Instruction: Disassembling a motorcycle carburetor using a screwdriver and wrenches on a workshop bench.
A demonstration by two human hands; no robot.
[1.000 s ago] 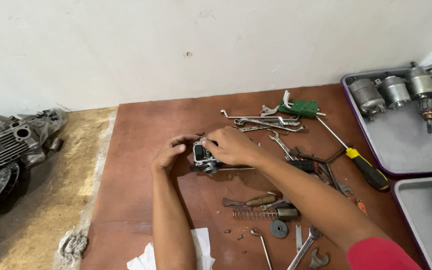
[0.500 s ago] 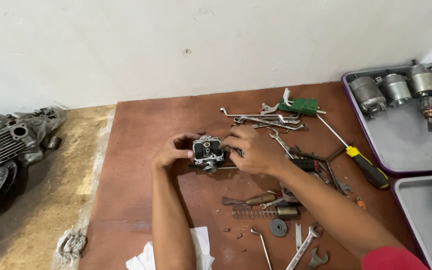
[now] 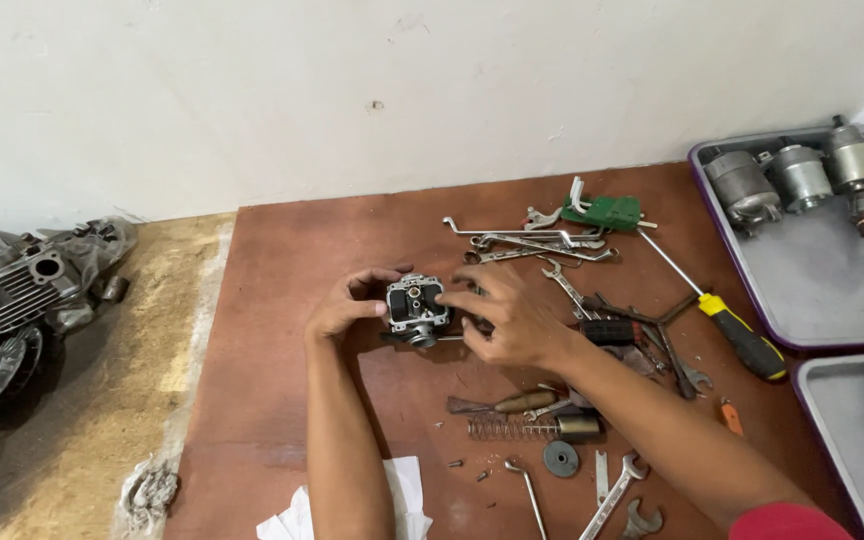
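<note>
Plain white wall [image 3: 252, 90] behind brown board [image 3: 272, 400], sandy floor [image 3: 102, 400].

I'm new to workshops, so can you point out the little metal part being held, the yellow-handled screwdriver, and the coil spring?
Small metal part [image 3: 415, 307], head view: its top face, between both hands.
Yellow-handled screwdriver [image 3: 742, 338], head view: on the handle.
Coil spring [image 3: 508, 428], head view: mid-coil.

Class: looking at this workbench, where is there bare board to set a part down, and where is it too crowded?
Bare: the board between the wall and the left hand, and left of that forearm. Crowded: right of the right hand, among wrenches, screwdriver and spring.
</note>
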